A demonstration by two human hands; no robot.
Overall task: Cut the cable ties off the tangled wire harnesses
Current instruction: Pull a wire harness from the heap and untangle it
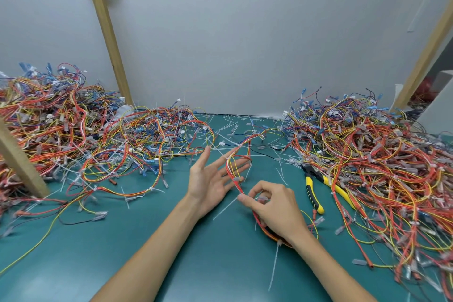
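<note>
Right hand point(274, 206) pinches harness point(236, 179) over mat point(73, 252) between two wire piles point(61, 130).

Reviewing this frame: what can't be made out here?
Head view only.
Red-and-yellow wire harness: its lower loop is hidden under the right hand.
What exactly the fingers pinch: too small, blurred.
Yellow-handled cutting pliers: one handle lies partly under the right wire pile.

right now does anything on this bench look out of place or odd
The cutters lie loose on the green mat, wires crossing one handle, while the right hand pinches a harness. Cut tie scraps litter the mat.
</note>
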